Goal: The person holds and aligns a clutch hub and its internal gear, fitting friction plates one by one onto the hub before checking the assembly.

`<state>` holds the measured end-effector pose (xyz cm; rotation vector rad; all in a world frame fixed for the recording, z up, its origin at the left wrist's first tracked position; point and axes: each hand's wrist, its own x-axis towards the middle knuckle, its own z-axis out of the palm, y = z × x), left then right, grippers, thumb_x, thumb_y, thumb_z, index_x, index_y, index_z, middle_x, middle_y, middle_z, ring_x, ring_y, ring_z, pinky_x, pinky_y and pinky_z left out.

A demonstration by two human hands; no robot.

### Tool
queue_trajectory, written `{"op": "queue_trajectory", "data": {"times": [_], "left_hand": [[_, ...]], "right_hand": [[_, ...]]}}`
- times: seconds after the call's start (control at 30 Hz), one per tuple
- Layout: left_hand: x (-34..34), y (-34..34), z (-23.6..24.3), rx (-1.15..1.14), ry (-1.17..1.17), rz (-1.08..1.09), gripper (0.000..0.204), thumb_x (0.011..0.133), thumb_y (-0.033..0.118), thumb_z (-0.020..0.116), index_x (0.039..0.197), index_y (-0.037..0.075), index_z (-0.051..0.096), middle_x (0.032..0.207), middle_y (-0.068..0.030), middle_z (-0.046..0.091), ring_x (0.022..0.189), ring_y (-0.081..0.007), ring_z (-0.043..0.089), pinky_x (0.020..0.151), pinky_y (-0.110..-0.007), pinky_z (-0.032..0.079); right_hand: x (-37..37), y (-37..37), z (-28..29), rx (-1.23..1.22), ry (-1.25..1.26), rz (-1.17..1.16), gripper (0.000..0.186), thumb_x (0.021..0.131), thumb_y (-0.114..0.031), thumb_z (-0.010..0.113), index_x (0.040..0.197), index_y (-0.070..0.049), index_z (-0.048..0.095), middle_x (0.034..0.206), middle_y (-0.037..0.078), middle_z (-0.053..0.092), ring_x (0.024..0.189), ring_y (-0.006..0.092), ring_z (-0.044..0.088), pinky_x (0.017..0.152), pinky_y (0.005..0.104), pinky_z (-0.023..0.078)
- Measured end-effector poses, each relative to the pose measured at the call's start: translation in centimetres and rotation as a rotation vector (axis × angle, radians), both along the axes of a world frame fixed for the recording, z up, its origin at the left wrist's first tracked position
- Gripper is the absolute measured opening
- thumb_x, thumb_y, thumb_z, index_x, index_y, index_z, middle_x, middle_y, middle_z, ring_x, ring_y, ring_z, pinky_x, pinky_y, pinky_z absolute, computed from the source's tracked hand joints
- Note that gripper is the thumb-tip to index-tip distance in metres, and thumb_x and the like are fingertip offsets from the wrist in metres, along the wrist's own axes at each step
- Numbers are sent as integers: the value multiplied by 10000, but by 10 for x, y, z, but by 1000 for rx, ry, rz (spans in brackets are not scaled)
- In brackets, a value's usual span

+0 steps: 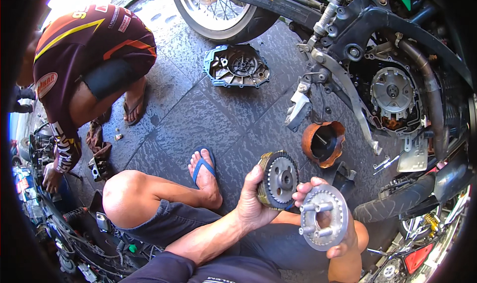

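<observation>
My left hand (248, 201) is closed around a clutch plate pack (283, 181), a thick stack of brown-edged friction plates with a toothed metal hub face and a central hole. Just right of it, my right hand (351, 237) grips a round silver clutch pressure plate (309, 214) by its edge. Several posts stand out from this plate around its large centre opening. The two parts are held close together, with a small gap, above my lap. Ahead to the right, a motorcycle engine lies open, showing its round clutch basket (392, 92).
An engine side cover (236, 67) lies inner side up on the dark tiles. A rusty orange can (323, 144) stands beside the metal footpeg (298, 106). The motorcycle's wheel (218, 15) is at the top. Another person (94, 49) bends over at the left, near scattered parts.
</observation>
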<state>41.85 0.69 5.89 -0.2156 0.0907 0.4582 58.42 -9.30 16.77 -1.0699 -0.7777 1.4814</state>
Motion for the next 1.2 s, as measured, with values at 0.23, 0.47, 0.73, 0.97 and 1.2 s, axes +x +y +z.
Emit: {"op": "queue_trajectory", "data": {"times": [0.23,0.47,0.73,0.97,1.2], "left_hand": [[1,6,18,12,163,-102,1001,860,737,664,1581,107,374,1478,-165,551,1311,-332,589,1136,-537,454],[3,1,8,-38,75,-80,952,848,737,673,1538,124,440,1346,-151,606,1112,-325,633,973,-509,519],[4,1,11,-35,93,-97,933,841,749,679,1522,152,457,1243,-118,615,1002,-291,613,865,-513,512],[-1,2,17,82,124,-47,967,838,721,699,1560,150,404,1379,-151,582,1154,-309,628,971,-503,532],[3,1,16,259,222,76,1114,781,597,784,1643,150,239,1494,-164,511,1366,-318,552,1127,-476,491]], "right_hand": [[4,4,9,-132,-145,-27,1435,609,-325,987,1643,57,68,1610,235,336,1408,288,458,1176,425,392],[10,8,5,-123,464,-103,1341,687,-371,922,1659,-33,61,1600,336,317,1421,418,481,1190,524,404],[15,9,6,-172,583,-89,1283,658,-435,913,1637,-15,197,1593,360,332,1393,514,481,1169,563,428],[11,11,4,-201,600,-117,1228,701,-509,889,1631,-43,237,1561,321,404,1304,521,562,1097,564,508],[-5,18,1,-398,-127,-251,1168,770,-755,772,1568,-28,325,1355,186,585,1087,344,704,882,442,635]]}}
